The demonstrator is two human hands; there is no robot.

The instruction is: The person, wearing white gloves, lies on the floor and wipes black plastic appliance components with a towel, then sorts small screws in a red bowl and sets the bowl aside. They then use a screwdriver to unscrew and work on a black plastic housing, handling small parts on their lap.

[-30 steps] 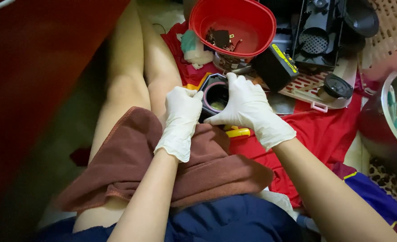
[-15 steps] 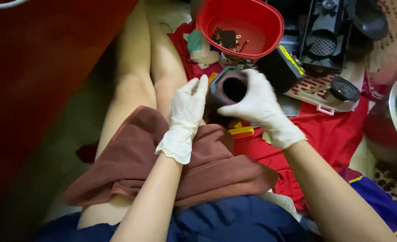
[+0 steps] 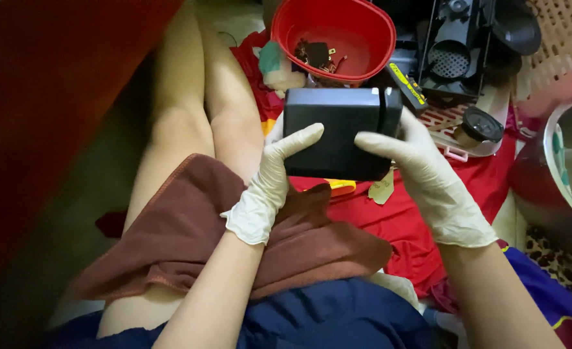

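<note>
Item 1: red bowl (image 3: 370, 48), just beyond my hands; I see small dark parts and bits of wire lying in its bottom.

Item 2: steel pot (image 3: 567, 174), well to the right of my right hand; contents not discernible.

Item 3: black box-shaped housing (image 3: 338, 132), held above my lap, long axis running left to right, broad flat face toward me.

Item 4: left hand (image 3: 270, 178), gloved, fingers curled onto the housing's left end.

Item 5: right hand (image 3: 425, 178), gloved, fingers spread along the right end, gripping it.

Item 6: brown towel (image 3: 189, 239) beneath the left wrist; red cloth (image 3: 402, 226) below the right. Clutter crowds the far side; the near side lies open.
</note>
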